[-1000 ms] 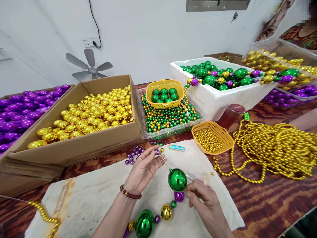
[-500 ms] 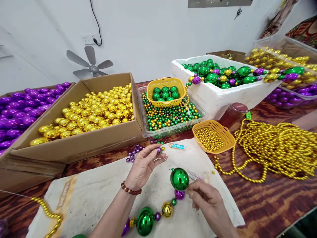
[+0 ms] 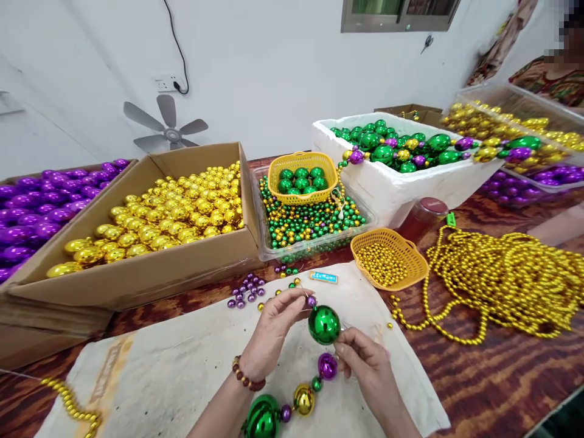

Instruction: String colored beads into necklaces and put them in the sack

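My left hand (image 3: 276, 328), wearing a brown bead bracelet (image 3: 247, 376), pinches a small purple bead (image 3: 311, 301) with thumb and fingertips. Against that bead sits a large shiny green ball (image 3: 324, 325) on the same strand. My right hand (image 3: 367, 368) is closed, thumb and forefinger pinching the strand at the green ball's lower right; the exact spot is hidden by the fingers. Below hang a purple ball (image 3: 327, 366), a small green bead (image 3: 316, 383), a gold ball (image 3: 303, 399) and another large green ball (image 3: 262, 417).
Loose purple beads (image 3: 246, 291) lie beyond a pale cloth (image 3: 173, 365). Behind stand a carton of gold balls (image 3: 137, 267), a clear bead tray (image 3: 314, 249) and a white foam box (image 3: 365, 188). Rightward are an orange basket (image 3: 420, 264) and piled gold bead strands (image 3: 511, 280). Another person (image 3: 554, 82) is at the upper right.
The small purple bead has slid down the thread against the large green ball, and my left hand has come right and lower with it. The purple ball below now hangs apart from the green one.
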Motion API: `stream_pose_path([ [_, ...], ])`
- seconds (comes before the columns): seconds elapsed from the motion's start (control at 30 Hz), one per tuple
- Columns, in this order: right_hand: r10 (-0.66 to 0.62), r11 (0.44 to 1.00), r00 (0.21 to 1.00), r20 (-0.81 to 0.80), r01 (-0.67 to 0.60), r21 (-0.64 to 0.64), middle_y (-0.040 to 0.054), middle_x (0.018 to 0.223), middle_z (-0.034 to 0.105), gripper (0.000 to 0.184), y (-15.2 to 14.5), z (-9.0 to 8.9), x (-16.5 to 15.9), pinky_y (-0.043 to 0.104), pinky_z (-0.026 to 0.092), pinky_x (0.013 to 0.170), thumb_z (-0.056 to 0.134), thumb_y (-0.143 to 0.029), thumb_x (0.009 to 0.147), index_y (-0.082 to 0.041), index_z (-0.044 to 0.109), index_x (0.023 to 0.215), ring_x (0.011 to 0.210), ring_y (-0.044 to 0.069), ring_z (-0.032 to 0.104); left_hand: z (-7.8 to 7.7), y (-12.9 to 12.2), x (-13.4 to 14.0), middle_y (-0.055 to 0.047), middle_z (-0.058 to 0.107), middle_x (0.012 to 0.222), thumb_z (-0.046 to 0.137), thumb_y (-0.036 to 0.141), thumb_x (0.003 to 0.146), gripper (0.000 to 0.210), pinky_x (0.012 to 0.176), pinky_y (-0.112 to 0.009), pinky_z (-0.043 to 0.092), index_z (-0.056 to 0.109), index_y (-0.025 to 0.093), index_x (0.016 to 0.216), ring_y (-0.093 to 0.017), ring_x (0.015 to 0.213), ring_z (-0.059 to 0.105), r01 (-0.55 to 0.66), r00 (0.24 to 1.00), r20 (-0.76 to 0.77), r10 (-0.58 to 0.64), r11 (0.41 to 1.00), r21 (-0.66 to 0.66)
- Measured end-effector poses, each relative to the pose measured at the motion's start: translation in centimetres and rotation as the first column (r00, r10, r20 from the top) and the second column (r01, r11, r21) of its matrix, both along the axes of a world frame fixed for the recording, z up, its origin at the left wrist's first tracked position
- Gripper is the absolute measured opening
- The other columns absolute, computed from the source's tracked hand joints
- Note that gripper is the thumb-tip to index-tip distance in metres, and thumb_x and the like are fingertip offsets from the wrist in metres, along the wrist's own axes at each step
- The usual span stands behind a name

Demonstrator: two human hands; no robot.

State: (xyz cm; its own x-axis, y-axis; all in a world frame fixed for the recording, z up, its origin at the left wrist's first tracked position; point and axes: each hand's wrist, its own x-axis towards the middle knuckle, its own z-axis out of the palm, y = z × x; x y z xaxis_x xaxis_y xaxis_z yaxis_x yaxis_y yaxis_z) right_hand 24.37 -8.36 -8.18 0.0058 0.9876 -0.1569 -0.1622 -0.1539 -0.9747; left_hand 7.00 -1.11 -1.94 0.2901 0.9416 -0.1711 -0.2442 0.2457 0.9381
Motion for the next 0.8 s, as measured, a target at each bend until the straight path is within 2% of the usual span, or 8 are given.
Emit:
stream_pose_path([
  [0.13,0.032,0.999,0.999,-0.001,-0.032,-0.012,-0.0012,0.060,0.055,0.024,0.0,-0.1,0.2,0.022,0.037,0.052,0.059,-0.037,0.088,-0.016,0.061,0.077,0.055,0.012,0.049,0.1,0.1,0.3,-0.009,0.066,0.101,0.063,0.030,0.085,0.022,0.084,-0.034,0.047,0.068,0.018,0.103,-0.020,0.092,0.060,0.003,0.998,-0.068,-0.001,0.999,0.032],
  [0.23,0.062,0.998,0.998,-0.007,-0.062,-0.019,-0.0002,0.063,0.059,0.022,0.3,0.0,0.3,0.022,0.038,0.053,0.060,-0.037,0.088,-0.016,0.064,0.084,0.057,0.013,0.052,0.4,0.3,0.8,-0.009,0.066,0.098,0.062,0.032,0.085,0.020,0.082,-0.033,0.047,0.068,0.017,0.097,-0.020,0.092,0.059,-0.043,0.998,-0.036,0.044,0.999,0.031],
  [0.37,-0.001,1.000,0.999,-0.035,0.000,-0.028,-0.0003,0.066,0.060,0.022,1.4,-0.3,0.5,0.020,0.038,0.050,0.065,-0.037,0.083,-0.015,0.063,0.083,0.056,0.012,0.055,0.2,0.8,1.3,-0.008,0.064,0.096,0.058,0.035,0.087,0.021,0.082,-0.033,0.047,0.069,0.017,0.093,-0.020,0.093,0.058,-0.060,0.998,-0.003,0.060,0.998,0.021],
  [0.47,-0.057,0.998,0.998,-0.024,0.057,-0.029,0.0011,0.075,0.064,0.024,2.5,-1.2,1.2,0.020,0.038,0.046,0.066,-0.037,0.080,-0.017,0.059,0.091,0.054,0.013,0.058,-0.3,1.4,1.5,-0.006,0.062,0.096,0.059,0.036,0.086,0.022,0.078,-0.029,0.046,0.071,0.018,0.092,-0.018,0.091,0.057,-0.070,0.982,-0.166,0.088,0.991,0.113],
  [0.53,-0.025,0.999,0.999,0.025,0.026,-0.038,0.0033,0.082,0.067,0.027,3.2,-1.8,1.9,0.020,0.038,0.043,0.063,-0.038,0.081,-0.018,0.057,0.098,0.053,0.013,0.060,-0.4,1.8,1.5,-0.005,0.061,0.092,0.059,0.036,0.086,0.023,0.071,-0.026,0.045,0.072,0.018,0.091,-0.016,0.084,0.056,-0.072,0.949,-0.285,0.130,0.976,0.205],
  [0.6,0.029,0.999,0.987,0.156,-0.022,-0.042,0.0034,0.080,0.068,0.023,3.6,-2.1,2.6,0.020,0.039,0.045,0.059,-0.037,0.084,-0.018,0.059,0.097,0.053,0.014,0.061,-0.2,2.0,1.5,-0.004,0.058,0.084,0.057,0.035,0.087,0.023,0.066,-0.025,0.043,0.073,0.018,0.090,-0.014,0.075,0.054,-0.050,0.924,-0.351,0.148,0.960,0.274],
  [0.7,0.011,0.998,0.918,0.398,-0.031,0.046,0.0019,0.077,0.065,0.019,4.2,-0.9,3.3,0.022,0.043,0.052,0.053,-0.034,0.089,-0.018,0.064,0.089,0.056,0.013,0.062,0.8,2.1,1.8,-0.001,0.055,0.073,0.055,0.032,0.090,0.022,0.068,-0.026,0.043,0.072,0.018,0.091,-0.013,0.069,0.053,0.000,0.906,-0.397,0.149,0.936,0.351],
  [0.8,-0.031,0.980,0.903,0.429,-0.056,0.189,0.0026,0.093,0.066,0.018,5.1,2.1,2.9,0.023,0.046,0.058,0.051,-0.031,0.092,-0.021,0.064,0.099,0.059,0.012,0.062,2.7,1.9,2.3,-0.001,0.055,0.074,0.053,0.030,0.091,0.022,0.071,-0.025,0.042,0.071,0.019,0.090,-0.013,0.072,0.054,0.027,0.894,-0.415,0.169,0.905,0.425],
])
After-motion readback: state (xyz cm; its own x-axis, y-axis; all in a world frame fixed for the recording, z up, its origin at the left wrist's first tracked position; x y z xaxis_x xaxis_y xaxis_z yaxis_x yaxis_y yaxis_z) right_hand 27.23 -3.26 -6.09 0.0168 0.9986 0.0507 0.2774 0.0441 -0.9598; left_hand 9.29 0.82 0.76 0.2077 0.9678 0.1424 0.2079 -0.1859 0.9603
